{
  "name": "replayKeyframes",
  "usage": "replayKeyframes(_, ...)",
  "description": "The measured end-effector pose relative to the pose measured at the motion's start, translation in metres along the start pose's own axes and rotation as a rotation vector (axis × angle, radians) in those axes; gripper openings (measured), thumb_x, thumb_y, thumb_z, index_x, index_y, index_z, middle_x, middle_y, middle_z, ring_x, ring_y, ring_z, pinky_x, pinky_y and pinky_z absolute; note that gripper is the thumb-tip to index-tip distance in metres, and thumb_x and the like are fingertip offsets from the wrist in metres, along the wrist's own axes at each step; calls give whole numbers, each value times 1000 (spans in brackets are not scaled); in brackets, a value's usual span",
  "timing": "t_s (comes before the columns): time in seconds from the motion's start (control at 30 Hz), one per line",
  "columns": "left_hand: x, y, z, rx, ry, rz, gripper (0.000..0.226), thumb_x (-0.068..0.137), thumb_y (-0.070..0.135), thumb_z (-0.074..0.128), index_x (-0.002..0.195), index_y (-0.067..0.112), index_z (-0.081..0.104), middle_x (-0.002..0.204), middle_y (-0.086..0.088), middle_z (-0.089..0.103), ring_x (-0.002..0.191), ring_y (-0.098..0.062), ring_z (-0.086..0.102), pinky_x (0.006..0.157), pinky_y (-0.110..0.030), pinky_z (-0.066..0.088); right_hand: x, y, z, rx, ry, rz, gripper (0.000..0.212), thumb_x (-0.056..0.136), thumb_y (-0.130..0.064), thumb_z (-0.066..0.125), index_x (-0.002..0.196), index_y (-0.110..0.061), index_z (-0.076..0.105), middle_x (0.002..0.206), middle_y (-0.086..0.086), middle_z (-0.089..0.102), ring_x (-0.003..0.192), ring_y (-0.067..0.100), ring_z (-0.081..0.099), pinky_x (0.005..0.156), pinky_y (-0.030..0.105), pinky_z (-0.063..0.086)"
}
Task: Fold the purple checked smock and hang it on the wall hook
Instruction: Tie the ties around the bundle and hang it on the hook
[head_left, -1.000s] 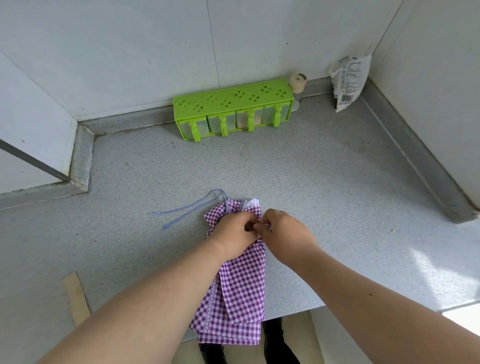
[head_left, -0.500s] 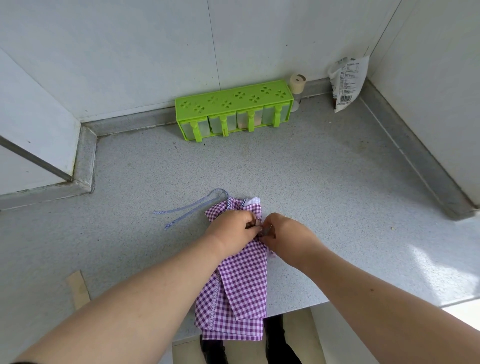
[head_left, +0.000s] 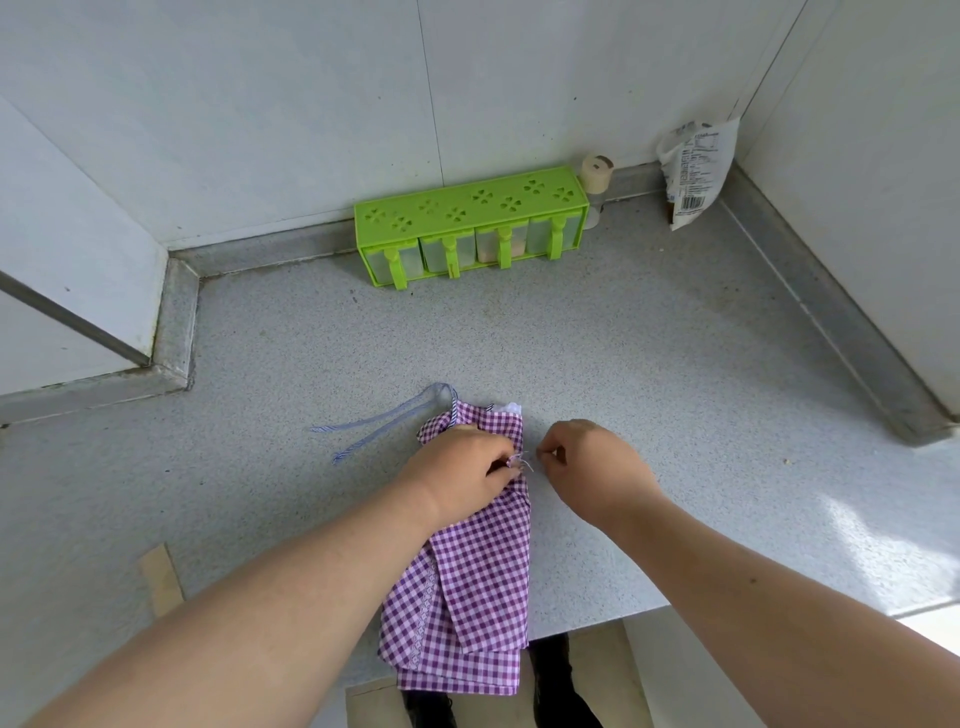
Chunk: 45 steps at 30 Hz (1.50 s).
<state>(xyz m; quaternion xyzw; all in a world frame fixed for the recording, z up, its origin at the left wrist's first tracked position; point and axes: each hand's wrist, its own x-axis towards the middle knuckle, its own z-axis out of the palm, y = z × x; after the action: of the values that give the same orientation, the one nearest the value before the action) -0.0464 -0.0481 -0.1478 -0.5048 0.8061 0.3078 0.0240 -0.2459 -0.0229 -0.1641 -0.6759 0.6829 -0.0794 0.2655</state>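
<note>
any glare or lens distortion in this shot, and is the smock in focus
Head view: a washed-out sunlit patch on the countertop at right; wide-angle bending bows the wall edges and stretches the forearms; the purple checked smock is sharp, its checks crisp; the loose threads between the left hand and right hand are faint.

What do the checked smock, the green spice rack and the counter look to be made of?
Smock: thin woven cloth, likely cotton; it creases and frays. Green spice rack: moulded plastic, glossy, with cut-out clover shapes. Counter: grey speckled, matte; stone or composite, cannot tell which.
</note>
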Motion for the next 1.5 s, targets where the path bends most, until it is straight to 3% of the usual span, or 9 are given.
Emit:
replayKeyframes(0.2, 4, 4, 0, 9, 37, -43, 22, 103, 36, 62, 87, 20, 61, 82, 8, 61, 75, -11, 60, 67, -29, 46, 4, -12, 2, 99, 90, -27, 6, 95, -33, 69, 96, -27, 66, 91, -13, 62, 79, 8, 61, 65, 24, 53)
replayKeyframes(0.47, 4, 4, 0, -61, 43, -78, 17, 103, 32, 60, 88, 25, 59, 84, 9, 65, 75, -10, 64, 70, -34, 54, 0, -14, 12, 175, 25, -171, 23, 94, -12, 64, 107, -25, 77, 100, -10, 67, 87, 9, 64, 72, 16, 50)
replayKeyframes(0.57, 5, 4, 1, -85, 48, -107, 16, 104, 34, 60, 91, 25, 62, 86, 10, 66, 77, -7, 64, 69, -29, 48, -5, -12, 13, 256, 3, -49, 18, 93, -20, 65, 106, -32, 65, 99, -20, 65, 86, -1, 62, 69, 11, 45)
replayKeyframes(0.67, 4, 3, 2, -102, 46, -115, 15, 105, 36, 60, 93, 26, 62, 87, 12, 65, 77, -4, 62, 63, -23, 41, -6, -11, 20, 344, 11, -9, 17, 90, -22, 69, 102, -35, 68, 99, -21, 64, 88, -4, 61, 72, 11, 47)
replayKeyframes(0.9, 2, 2, -1, -124, 75, -114, 13, 106, 36, 59, 100, 25, 64, 84, 14, 62, 71, 1, 56, 63, -21, 40, -9, -16, 26, 580, 46, 104, 17, 90, -27, 75, 103, -35, 70, 93, -18, 72, 82, -1, 68, 73, 23, 59)
replayKeyframes(1.1, 0, 2, -5, -108, 36, -99, 14, 107, 36, 58, 103, 24, 63, 87, 10, 65, 70, -3, 59, 63, -25, 46, -11, -15, 41, 494, 121, -35, 19, 94, -19, 74, 111, -28, 78, 105, -16, 63, 93, -5, 61, 75, 13, 52)
replayKeyframes(1.33, -5, 0, -7, -143, 23, -120, 17, 107, 39, 58, 102, 24, 63, 90, 9, 64, 74, -6, 61, 66, -28, 49, -4, -12, 32, 439, -58, -77, 19, 103, -30, 63, 118, -32, 75, 103, -12, 59, 88, 3, 60, 76, 16, 46)
replayKeyframes(1.43, -6, -1, -6, -216, 29, -157, 14, 105, 40, 60, 104, 27, 65, 93, 10, 68, 82, -6, 65, 79, -33, 57, 5, -13, 24, 499, -267, -31, 18, 105, -30, 58, 105, -42, 72, 105, -7, 53, 94, 8, 57, 82, 20, 40)
replayKeyframes(1.5, -7, -1, -6, -246, 19, -171, 13, 105, 39, 60, 104, 28, 66, 93, 10, 69, 85, -6, 66, 84, -35, 58, 12, -17, 16, 519, -396, 2, 21, 103, -29, 56, 92, -37, 72, 109, -2, 51, 101, 15, 54, 88, 26, 41)
